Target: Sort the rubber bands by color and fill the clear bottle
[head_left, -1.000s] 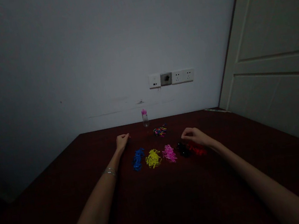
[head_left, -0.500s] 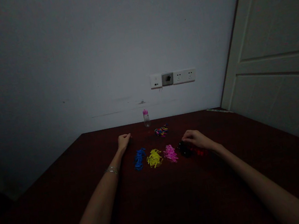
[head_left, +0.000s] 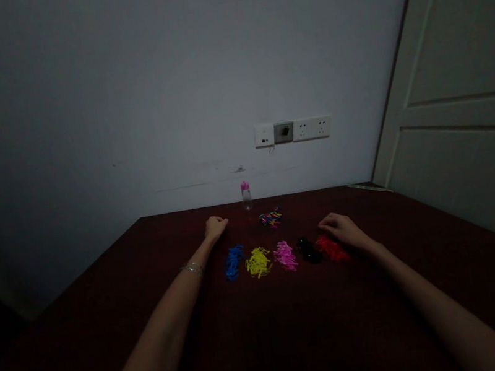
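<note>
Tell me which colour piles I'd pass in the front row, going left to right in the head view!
Blue pile, yellow pile, pink pile, black pile, red pile.

Arms (head_left: pixel 158 331) stretch forward, left hand (head_left: pixel 215 226) curled, right hand (head_left: pixel 344 228) bent inward.

A silvery bracelet (head_left: pixel 193 269), seemingly of several thin bands (dim light blurs its detail), is worn behind the left hand (head_left: pixel 216 227). The left forearm (head_left: pixel 161 334) below it is bare; well right of the bracelet, the right forearm (head_left: pixel 429 301) is bare too.
</note>
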Demonstrator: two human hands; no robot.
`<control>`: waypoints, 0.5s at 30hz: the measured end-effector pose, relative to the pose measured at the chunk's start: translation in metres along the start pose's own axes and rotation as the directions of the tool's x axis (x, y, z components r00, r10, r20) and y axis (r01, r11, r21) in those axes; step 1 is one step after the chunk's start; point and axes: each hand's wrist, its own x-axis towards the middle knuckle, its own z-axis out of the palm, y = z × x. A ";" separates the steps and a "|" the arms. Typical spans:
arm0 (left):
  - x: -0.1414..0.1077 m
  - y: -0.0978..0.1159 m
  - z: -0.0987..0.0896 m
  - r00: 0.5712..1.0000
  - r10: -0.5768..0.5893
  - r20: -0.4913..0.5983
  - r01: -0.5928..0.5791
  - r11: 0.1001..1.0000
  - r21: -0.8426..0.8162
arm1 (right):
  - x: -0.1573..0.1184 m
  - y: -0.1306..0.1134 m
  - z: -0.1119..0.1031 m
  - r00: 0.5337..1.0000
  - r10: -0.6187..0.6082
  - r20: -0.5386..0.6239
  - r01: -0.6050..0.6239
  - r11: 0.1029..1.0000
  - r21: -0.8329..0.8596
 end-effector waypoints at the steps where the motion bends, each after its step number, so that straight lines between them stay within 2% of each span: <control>1: 0.000 0.008 0.002 1.000 0.017 0.025 -0.018 1.000 0.021 | 0.000 0.002 0.000 1.000 0.001 -0.002 -0.001 1.000 -0.007; 6: -0.012 0.046 0.023 0.961 0.135 0.240 -0.163 0.981 0.103 | 0.000 0.004 -0.001 1.000 -0.002 -0.011 0.001 0.999 -0.050; 10: -0.027 0.070 0.043 0.870 0.286 0.401 -0.354 0.929 0.105 | 0.000 0.003 -0.002 1.000 0.002 -0.022 -0.004 0.997 -0.077; 12: -0.035 0.080 0.050 0.834 0.315 0.453 -0.406 0.907 0.116 | 0.000 0.003 -0.002 1.000 0.012 -0.023 -0.014 0.996 -0.084; 15: -0.045 0.092 0.057 0.818 0.314 0.482 -0.431 0.889 0.153 | -0.001 0.003 -0.002 1.000 0.018 -0.013 -0.019 0.996 -0.090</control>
